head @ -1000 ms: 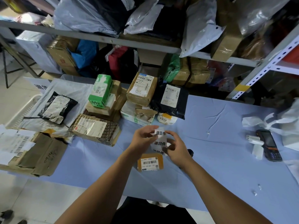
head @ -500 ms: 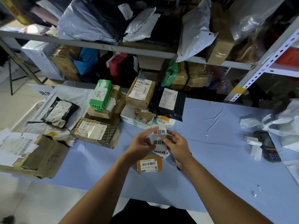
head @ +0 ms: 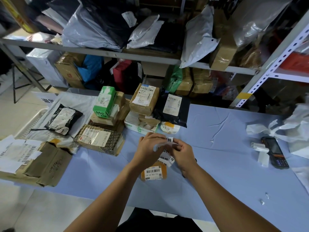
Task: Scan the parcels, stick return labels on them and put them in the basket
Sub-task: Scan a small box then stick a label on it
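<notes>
Return labels (head: 169, 140) hang in a strip pinched by left hand (head: 148, 148) and right hand (head: 183, 154), together above the orange parcel (head: 153, 172), seemingly to peel one straight onto it.

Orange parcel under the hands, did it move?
No. The orange parcel keeps its place between the patterned box and the black scanner on the table.
</notes>
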Demonstrator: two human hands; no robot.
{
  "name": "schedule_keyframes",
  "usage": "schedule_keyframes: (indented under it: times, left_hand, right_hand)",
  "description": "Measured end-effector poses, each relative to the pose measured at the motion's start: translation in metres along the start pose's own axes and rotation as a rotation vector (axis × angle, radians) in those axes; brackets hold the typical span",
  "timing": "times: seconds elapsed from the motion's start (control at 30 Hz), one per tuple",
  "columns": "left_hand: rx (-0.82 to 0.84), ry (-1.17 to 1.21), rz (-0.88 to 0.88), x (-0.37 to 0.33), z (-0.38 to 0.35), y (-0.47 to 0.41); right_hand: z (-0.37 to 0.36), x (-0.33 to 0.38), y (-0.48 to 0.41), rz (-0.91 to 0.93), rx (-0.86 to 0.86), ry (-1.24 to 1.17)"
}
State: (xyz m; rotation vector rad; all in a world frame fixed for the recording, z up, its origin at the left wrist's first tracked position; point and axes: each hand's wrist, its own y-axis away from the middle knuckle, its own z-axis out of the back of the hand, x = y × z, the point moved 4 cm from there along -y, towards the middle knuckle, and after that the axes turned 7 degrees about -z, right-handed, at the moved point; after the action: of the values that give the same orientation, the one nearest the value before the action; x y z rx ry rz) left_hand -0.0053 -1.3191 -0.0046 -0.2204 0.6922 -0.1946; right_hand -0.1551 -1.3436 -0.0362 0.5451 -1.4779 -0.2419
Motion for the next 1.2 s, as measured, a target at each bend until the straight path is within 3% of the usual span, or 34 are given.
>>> schedule_keyframes:
  times: [0.07,0.27,0.43,0.6,0.7,0.9,0.97,1.1,1.17,1.2]
  left_hand:
    - [0.058,-0.088,-0.062,-0.006,-0.002,-0.002]
    - [0.056,-0.047,-0.036,-0.007,0.001,-0.003]
    - [0.118,0.054,0.02,-0.006,0.004,-0.005]
    - [0.078,0.253,0.119,-0.004,0.006,-0.003]
    - [-0.013,0.388,0.214,-0.004,0.007,-0.001]
    - [-0.355,0.503,0.48,0.008,0.026,0.007]
    - [-0.421,0.382,0.444,0.008,0.038,0.012]
    - [-0.451,-0.015,0.178,-0.005,0.052,0.018]
    - [-0.444,-0.193,0.071,-0.013,0.052,0.022]
    - [-0.444,-0.249,0.008,-0.017,0.05,0.025]
  right_hand:
    - [0.001,0.003,0.002,0.009,0.003,0.011]
    - [0.0,0.013,0.013,0.143,0.048,0.292]
    - [0.0,0.024,0.021,0.218,0.049,0.397]
    - [-0.002,0.027,0.023,0.256,0.078,0.443]
    - [-0.001,0.025,0.022,0.235,0.075,0.443]
    - [0.016,0.007,0.009,0.11,-0.024,0.458]
    - [0.026,0.002,0.005,0.039,-0.14,0.491]
    - [0.041,0.004,0.008,-0.048,-0.486,0.564]
    - [0.03,0.009,0.013,-0.079,-0.46,0.453]
    - [0.02,0.011,0.013,-0.141,-0.358,0.306]
